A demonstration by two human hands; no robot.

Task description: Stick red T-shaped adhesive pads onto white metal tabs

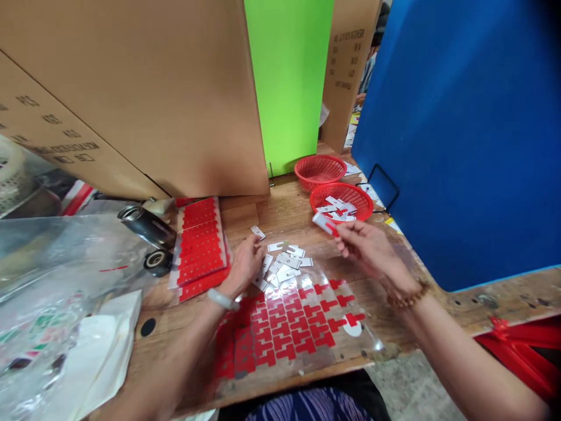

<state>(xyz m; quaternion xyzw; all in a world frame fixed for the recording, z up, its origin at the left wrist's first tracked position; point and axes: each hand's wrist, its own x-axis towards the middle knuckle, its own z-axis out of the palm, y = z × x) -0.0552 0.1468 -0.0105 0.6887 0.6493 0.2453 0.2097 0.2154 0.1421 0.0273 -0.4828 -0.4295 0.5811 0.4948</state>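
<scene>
My right hand (368, 248) pinches a small white plate with a red sticker (325, 224), just in front of the lower red basket (366, 204), which holds several similar pieces. My left hand (248, 260) is at the left edge of a pile of white slotted plates (287, 261); its fingertips are near a single plate (258, 233), and whether they touch it is unclear. Nearer my body lies a clear sheet (350, 345) with rows of red T-shaped stickers (300, 318). Both wrists are over the table.
Another red basket (319, 169) sits behind the first. Red sticker sheets (199, 240), a dark flask (149, 227) and plastic bags (65, 257) lie left. Cardboard (175, 88), a green panel (289, 82) and a blue panel (473, 128) stand behind and right.
</scene>
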